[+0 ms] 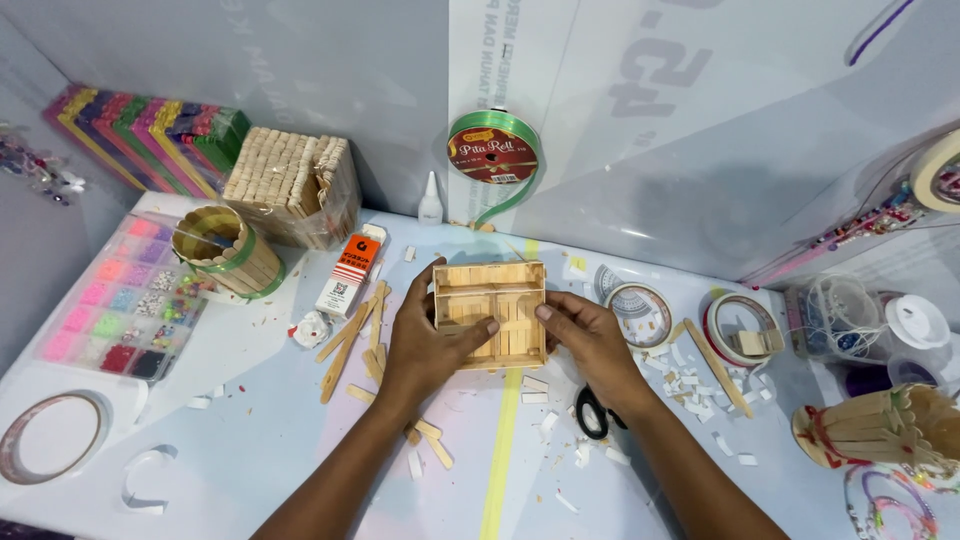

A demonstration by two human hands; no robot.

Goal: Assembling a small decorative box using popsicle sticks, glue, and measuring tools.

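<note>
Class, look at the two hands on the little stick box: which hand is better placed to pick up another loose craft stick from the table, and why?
Probably the left hand. The loose craft sticks lie just beside it, left of the stick box. The right hand is on the box's far side, nearer the scissors.

Scissors (592, 412) mostly under right hand (590, 340); tape roll (940, 170) perhaps edge-cropped.

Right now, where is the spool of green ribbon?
In the head view, the spool of green ribbon stands against the back wall, top centre, just right of the small white glue bottle and behind the wooden stick box.
</note>
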